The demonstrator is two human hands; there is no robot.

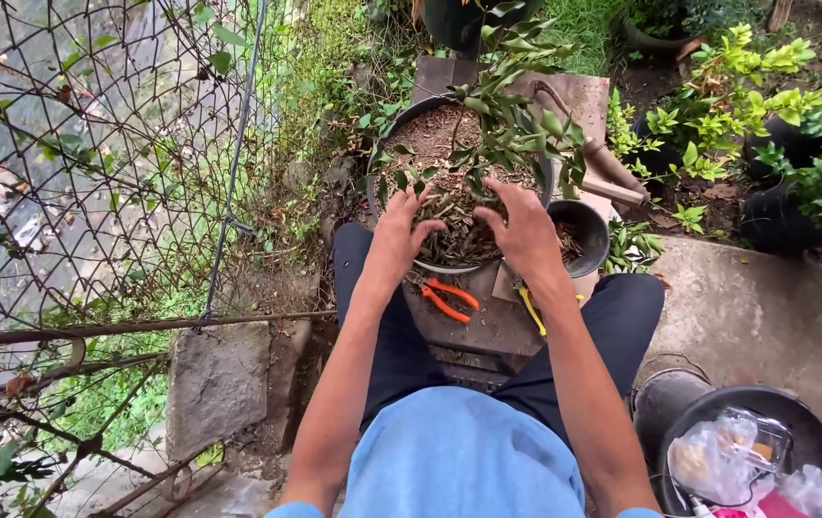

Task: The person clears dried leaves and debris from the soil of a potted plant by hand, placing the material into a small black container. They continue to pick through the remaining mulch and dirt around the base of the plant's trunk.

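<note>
A large round pot [401,125] filled with brown soil and dry leaf litter stands in front of me, with a green leafy plant [512,129] growing in it. My left hand [399,228] and my right hand [523,228] rest palm-down on the litter at the pot's near edge, fingers spread, pressing on the loose leaves on either side of the plant's base. Neither hand grips a tool. Orange-handled pruners [447,297] lie on the concrete below the pot, between my knees.
A yellow-handled tool [530,309] lies beside the pruners. A small black pot [585,230] sits right of the big pot. A wire mesh fence [94,163] runs along the left. A black bowl with plastic bags [747,451] stands at lower right. Potted shrubs [737,86] stand behind.
</note>
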